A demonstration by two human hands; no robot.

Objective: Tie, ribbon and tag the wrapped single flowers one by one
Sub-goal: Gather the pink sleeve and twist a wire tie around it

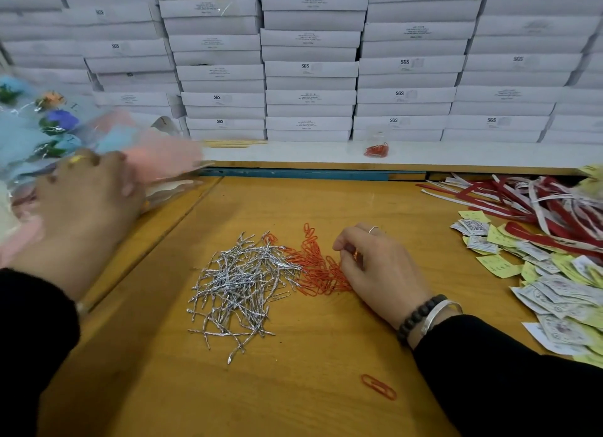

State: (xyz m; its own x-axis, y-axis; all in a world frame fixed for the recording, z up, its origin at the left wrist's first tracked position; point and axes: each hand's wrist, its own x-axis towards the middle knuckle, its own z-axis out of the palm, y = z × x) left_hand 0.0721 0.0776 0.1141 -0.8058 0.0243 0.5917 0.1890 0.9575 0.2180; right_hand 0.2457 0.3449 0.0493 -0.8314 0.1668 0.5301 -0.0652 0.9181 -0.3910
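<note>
Wrapped single flowers [58, 123] in clear film with pastel paper lie piled at the far left. My left hand [86, 192] rests on that pile, holding a pink-wrapped flower [163, 157] that is blurred. A heap of silver twist ties [238, 283] lies mid-table, with red paper clips [315, 270] beside it. Over the clips, my right hand [375, 267] has curled fingers pinching at them. Red and white ribbons [535, 208] and yellow and white tags [554, 280] lie at the right.
Stacks of white cardboard boxes [310, 61] form a wall at the back. A small bag of red clips [377, 150] sits on the white ledge. One loose red clip [378, 386] lies near the front of the wooden table [326, 201].
</note>
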